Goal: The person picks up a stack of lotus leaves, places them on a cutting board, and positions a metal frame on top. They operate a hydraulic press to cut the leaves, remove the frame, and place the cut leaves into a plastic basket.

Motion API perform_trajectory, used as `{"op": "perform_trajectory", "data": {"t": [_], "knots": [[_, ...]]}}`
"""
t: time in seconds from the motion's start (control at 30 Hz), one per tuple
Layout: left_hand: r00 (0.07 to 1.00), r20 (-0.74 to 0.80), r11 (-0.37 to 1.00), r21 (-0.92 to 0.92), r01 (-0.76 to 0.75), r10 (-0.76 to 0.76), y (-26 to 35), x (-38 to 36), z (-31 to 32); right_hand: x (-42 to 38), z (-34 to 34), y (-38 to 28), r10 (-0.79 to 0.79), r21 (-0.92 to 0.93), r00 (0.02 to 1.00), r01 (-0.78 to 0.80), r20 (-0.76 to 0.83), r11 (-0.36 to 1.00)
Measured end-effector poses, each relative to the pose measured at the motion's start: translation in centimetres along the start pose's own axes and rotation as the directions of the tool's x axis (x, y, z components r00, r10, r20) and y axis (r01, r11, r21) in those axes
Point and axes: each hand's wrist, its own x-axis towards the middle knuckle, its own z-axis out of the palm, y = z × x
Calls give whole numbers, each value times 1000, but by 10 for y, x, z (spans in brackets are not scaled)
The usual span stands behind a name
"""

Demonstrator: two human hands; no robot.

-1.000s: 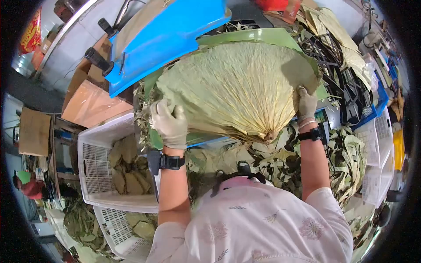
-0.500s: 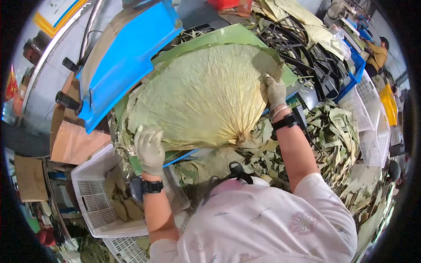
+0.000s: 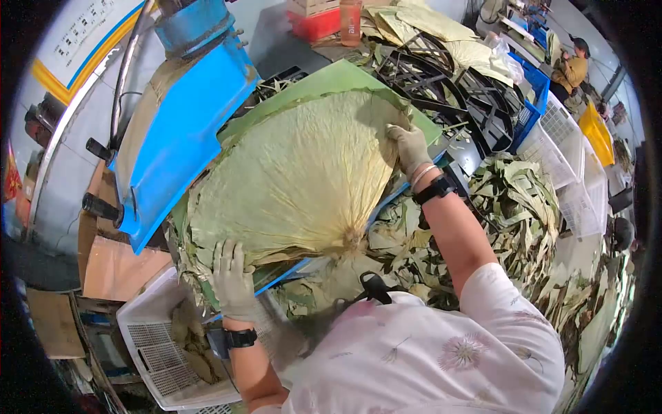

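Observation:
A big, pale-green dried lotus leaf (image 3: pixel 289 179) lies spread like a fan over a green board (image 3: pixel 331 81), its veins running to a brown stem point at the lower right. My right hand (image 3: pixel 409 146), in a whitish glove, grips the leaf's right edge with the fingers bent over it. At the lower left edge, my gloved left hand (image 3: pixel 233 284) rests with its fingers stretched out flat on the leaf. More leaf layers show under the left edge.
A blue machine guard (image 3: pixel 186 131) with black knobs rises at left. Below it stands a white basket (image 3: pixel 148 331) holding leaf pieces. Cut leaf scraps (image 3: pixel 517 200) heap up at right, near black plastic frames (image 3: pixel 455 90) and white crates (image 3: pixel 583 200). A person (image 3: pixel 571 69) sits farther back.
My left hand has flattened onto the leaf's edge, its fingers straighter than before. The right hand still holds the leaf. The whole view has shifted somewhat, with the leaf now further left.

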Motion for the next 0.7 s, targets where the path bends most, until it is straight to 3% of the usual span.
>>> {"op": "perform_trajectory", "data": {"t": [0.03,0.1,0.2,0.3,0.33,0.37,0.43,0.57,0.63,0.7], "knots": [[1000,0,999,-41,11,-11,1,1,-1,2,1,3,6,-2,1000,-6,3,1000],[1000,6,993,-119,27,-27,0,2,-4,10,2,19,-68,-231,996,54,-53,971],[1000,27,995,-94,17,-15,-10,-1,1,19,-1,28,-139,-314,989,121,-38,942],[999,35,998,-59,15,-13,-9,1,6,7,5,-8,-141,-357,986,103,-84,928],[999,33,998,-54,30,-29,-3,7,6,20,1,-5,-213,-243,977,200,-26,949],[998,50,998,-48,33,-31,10,16,3,44,-6,9,-236,-258,972,221,-25,940],[997,76,999,-38,32,-29,16,22,4,62,-13,15,-143,-627,978,17,-152,779],[1000,-7,982,-191,5,-6,17,26,15,54,-7,5,-82,-600,991,5,-102,800],[997,-41,975,-215,51,-61,18,29,15,66,-14,13,-43,-486,998,21,-34,874],[994,-50,969,-229,87,-101,19,29,18,62,-14,11,-101,-464,994,74,-33,883]]}}
